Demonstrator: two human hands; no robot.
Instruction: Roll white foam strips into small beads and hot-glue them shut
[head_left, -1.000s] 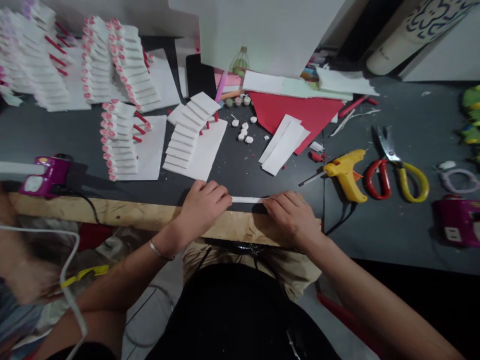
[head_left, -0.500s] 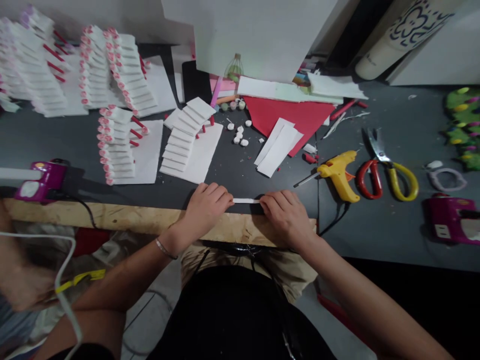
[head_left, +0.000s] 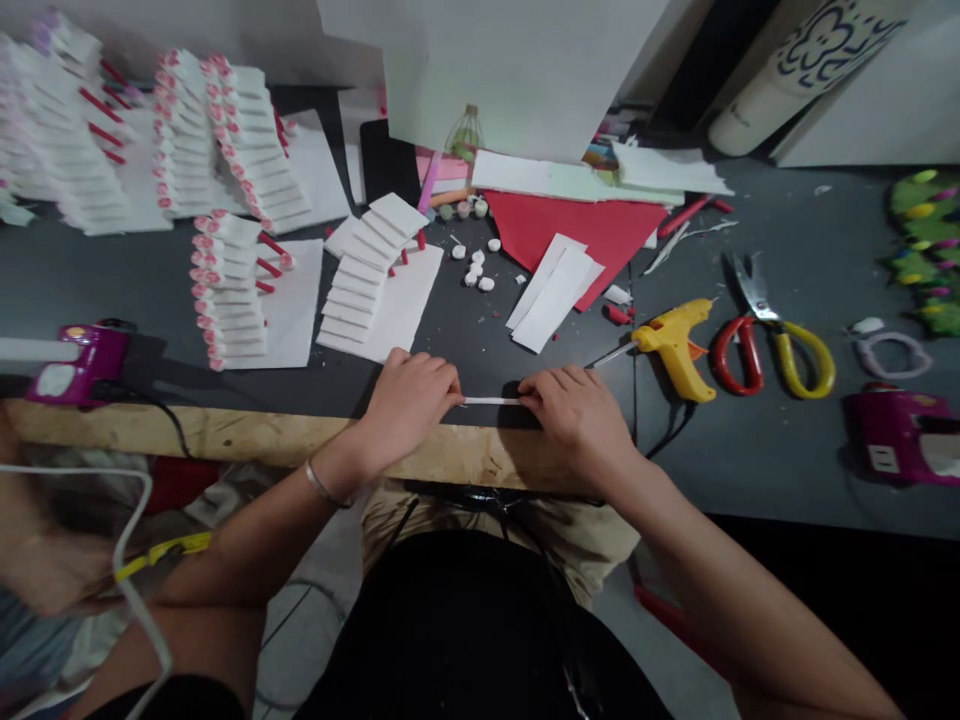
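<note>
A thin white strip of paper [head_left: 491, 401], narrow as a rolled stick, stretches level between my two hands at the table's front edge. My left hand [head_left: 411, 405] has its fingers closed on the left end. The right end sits pinched in the fingers of my right hand [head_left: 574, 410]. Beyond them lie loose white paper strips [head_left: 559, 295], partly on a red sheet [head_left: 592, 235]. A yellow hot glue gun [head_left: 677, 345] rests just right of my right hand, its nozzle pointing left. Several small white balls [head_left: 476, 270] are scattered past my left hand.
Scissors [head_left: 757, 310] with red and yellow handles lie beside the glue gun. Fanned white pieces [head_left: 356, 290] and red-tipped ones [head_left: 229, 300] rest on white cards at left. Purple devices [head_left: 79, 365] stand at both sides. Another person's hand [head_left: 52, 565] shows at lower left.
Both hands have shifted very slightly, still holding the white paper strip, which looks a little thinner and longer between them. The tabletop items look unchanged.
</note>
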